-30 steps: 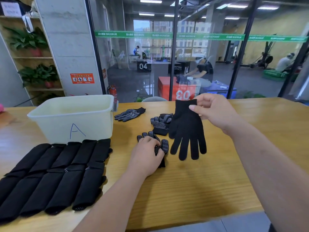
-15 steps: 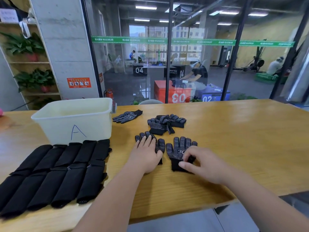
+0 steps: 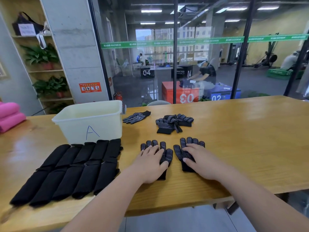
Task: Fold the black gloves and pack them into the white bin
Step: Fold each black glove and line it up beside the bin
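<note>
Near the front edge of the table (image 3: 247,144), the left hand (image 3: 150,164) lies flat with straight fingers, pressing down on the left glove (image 3: 167,155), black with white dots. Just to its right, the right hand (image 3: 202,163) rests open on the right glove (image 3: 179,152) in the same way. Both gloves lie side by side, apart, fingers pointing far. Farther back sits a tangled glove pile (image 3: 173,122), and left of it a single glove (image 3: 136,116) lies just beside the white bin (image 3: 103,129), which is marked with a blue A. Near the bin's front, two rows of folded black gloves (image 3: 75,166) lie packed together. Pink rolls (image 3: 10,114) rest at the far left.
</note>
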